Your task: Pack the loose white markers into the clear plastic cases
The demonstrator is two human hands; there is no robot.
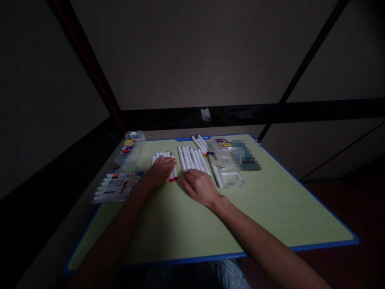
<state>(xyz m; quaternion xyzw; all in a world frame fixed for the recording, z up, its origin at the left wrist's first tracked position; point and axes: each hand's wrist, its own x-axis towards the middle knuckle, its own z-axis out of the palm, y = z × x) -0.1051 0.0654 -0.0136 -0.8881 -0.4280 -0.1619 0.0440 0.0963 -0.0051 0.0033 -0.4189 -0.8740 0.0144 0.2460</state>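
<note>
Roughly twenty markers [185, 158], three cases [117, 187]

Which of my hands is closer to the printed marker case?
Left. The left hand is just right of the printed marker case, over one marker row; the right hand is farther right, at the near end of another row.

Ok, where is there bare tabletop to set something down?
Widest: the tabletop between the right forearm, the small clear tray and the blue rim. A smaller patch lies between the two forearms, nearer the front. Crowded: the far middle, with the left hand and right hand at white markers, and clear cases either side.
</note>
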